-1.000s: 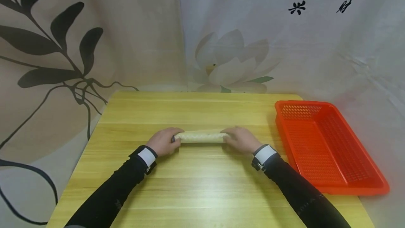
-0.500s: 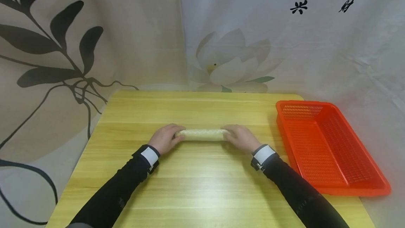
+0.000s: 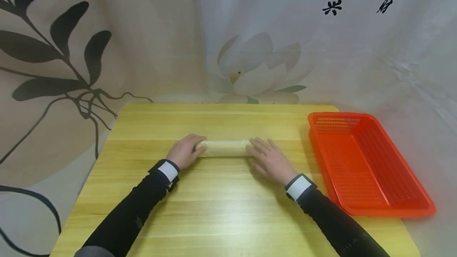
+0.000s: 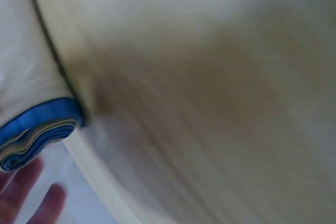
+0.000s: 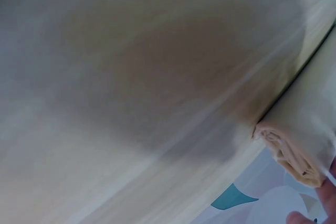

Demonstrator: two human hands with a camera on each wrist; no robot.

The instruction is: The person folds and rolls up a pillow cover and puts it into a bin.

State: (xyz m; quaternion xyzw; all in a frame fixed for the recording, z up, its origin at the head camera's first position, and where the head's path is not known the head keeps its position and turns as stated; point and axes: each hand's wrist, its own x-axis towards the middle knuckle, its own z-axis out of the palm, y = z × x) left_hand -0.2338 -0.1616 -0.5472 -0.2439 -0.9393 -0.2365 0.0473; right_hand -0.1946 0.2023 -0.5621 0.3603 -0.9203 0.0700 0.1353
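Observation:
A cream rolled cloth (image 3: 223, 148) lies crosswise on the yellow wooden table (image 3: 221, 209). My left hand (image 3: 183, 152) curls over its left end. My right hand (image 3: 269, 158) lies at its right end, fingers straight and spread, touching the roll. In the left wrist view the rolled cloth (image 4: 26, 77) shows a blue-edged end with my fingertips (image 4: 18, 195) just past it. The right wrist view shows the rolled cloth (image 5: 310, 129) with layered folds at its end, close to a fingertip (image 5: 296, 217).
An orange perforated basket (image 3: 314, 138) sits at the table's right edge, with nothing visible inside. A printed fabric backdrop (image 3: 250, 50) hangs behind the table. Bare tabletop stretches in front of and behind the roll.
The roll has shifted slightly away from me. My right hand has uncurled from the roll's end and now has straight, spread fingers. The left hand keeps its hold.

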